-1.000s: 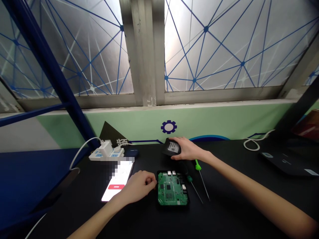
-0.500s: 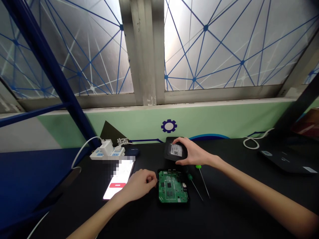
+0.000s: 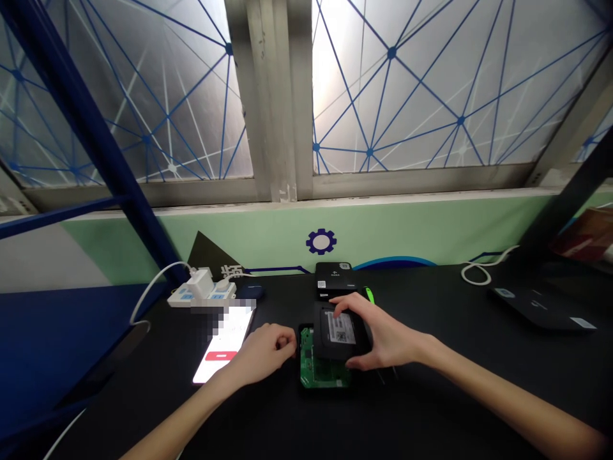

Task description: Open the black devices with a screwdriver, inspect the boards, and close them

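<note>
My right hand (image 3: 378, 329) grips a black plastic cover (image 3: 325, 332) by its edges, with a white printed label facing up. The cover hangs tilted over the upper right part of a green circuit board (image 3: 316, 377), which lies in a black casing on the table. Whether cover and casing touch, I cannot tell. My left hand (image 3: 271, 348) rests loosely closed at the casing's left edge, fingers curled, with nothing visible in them. A screwdriver's lime green handle (image 3: 368, 294) shows behind my right hand; that hand hides most of the tools there.
A lit phone (image 3: 225, 338) lies left of my left hand. Behind it are a white power strip (image 3: 179, 297) with a charger and cable. A closed black box (image 3: 330, 276) stands by the wall. Farther right are a flat black device (image 3: 539, 310) and a white cable (image 3: 474, 281).
My right hand has brought the black cover nearer and down, from in front of the black box to over the circuit board. My left hand stays by the casing, still closed.
</note>
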The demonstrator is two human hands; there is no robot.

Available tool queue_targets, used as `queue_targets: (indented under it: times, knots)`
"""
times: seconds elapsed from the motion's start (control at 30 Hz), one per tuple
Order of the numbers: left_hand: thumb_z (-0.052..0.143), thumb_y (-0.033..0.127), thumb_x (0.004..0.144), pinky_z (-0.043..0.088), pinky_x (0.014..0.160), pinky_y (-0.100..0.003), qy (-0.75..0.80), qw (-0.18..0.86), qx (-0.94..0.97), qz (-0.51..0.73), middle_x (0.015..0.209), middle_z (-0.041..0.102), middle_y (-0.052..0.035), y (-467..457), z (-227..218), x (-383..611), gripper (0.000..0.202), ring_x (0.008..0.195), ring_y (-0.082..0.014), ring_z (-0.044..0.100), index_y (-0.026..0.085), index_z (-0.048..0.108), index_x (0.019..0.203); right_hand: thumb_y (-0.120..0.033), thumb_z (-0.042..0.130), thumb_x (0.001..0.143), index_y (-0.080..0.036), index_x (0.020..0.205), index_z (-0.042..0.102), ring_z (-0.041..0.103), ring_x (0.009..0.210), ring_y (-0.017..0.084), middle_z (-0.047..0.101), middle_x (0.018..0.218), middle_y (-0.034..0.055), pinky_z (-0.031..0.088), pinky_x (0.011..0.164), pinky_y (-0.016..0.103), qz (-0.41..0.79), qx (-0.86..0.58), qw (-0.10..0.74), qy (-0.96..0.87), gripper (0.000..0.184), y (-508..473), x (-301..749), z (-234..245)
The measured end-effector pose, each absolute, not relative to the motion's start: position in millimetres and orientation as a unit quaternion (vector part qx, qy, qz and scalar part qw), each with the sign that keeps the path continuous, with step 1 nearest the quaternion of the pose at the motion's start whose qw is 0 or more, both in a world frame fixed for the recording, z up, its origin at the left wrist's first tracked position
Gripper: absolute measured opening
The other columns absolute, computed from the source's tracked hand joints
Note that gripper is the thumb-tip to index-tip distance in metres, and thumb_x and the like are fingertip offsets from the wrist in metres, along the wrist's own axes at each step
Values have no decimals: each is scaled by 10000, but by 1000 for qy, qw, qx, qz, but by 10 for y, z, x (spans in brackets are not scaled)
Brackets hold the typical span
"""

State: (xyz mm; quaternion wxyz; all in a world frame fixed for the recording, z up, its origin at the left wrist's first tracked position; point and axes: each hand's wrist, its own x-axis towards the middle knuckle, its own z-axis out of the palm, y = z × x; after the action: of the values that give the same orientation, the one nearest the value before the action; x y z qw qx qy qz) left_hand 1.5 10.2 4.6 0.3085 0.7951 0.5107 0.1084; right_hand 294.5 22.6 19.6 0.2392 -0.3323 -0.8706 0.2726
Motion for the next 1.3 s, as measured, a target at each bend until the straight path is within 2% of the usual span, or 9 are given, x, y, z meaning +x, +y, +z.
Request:
queue_targets:
  times: [0.3, 0.53, 0.87, 1.3]
  knots:
    - [456, 382, 947, 305, 521, -235, 511, 304, 797, 106, 582, 587, 33, 86, 62, 5, 326, 546, -145, 533, 210, 576, 697, -353, 886, 615, -255, 1172, 526, 447, 1333, 322, 460, 1451, 102, 420, 1073, 411, 294, -321, 211, -875, 671, 134, 2774, 163]
    - [464, 375, 946, 287, 516, -240, 510, 298, 800, 107, 596, 584, 26, 81, 75, 4, 336, 552, -143, 524, 206, 541, 666, -367, 880, 616, -255, 1157, 530, 445, 1329, 336, 453, 1446, 109, 411, 1078, 445, 292, -320, 183, -882, 654, 86, 2715, 153]
    - [463, 389, 949, 285, 514, -244, 511, 296, 800, 105, 600, 592, 26, 91, 46, -11, 326, 557, -149, 531, 213, 596, 710, -392, 884, 614, -252, 1142, 543, 462, 1301, 328, 476, 1430, 110, 427, 1059, 440, 283, -311, 183, -889, 645, 84, 2684, 123]
    - [484, 318, 908, 266, 516, -252, 539, 275, 789, 102, 596, 587, 19, 88, 50, -7, 263, 554, -153, 531, 208, 623, 714, -412, 886, 614, -243, 1130, 560, 453, 1310, 326, 474, 1438, 112, 415, 1077, 444, 282, -303, 195, -889, 633, 94, 2656, 68]
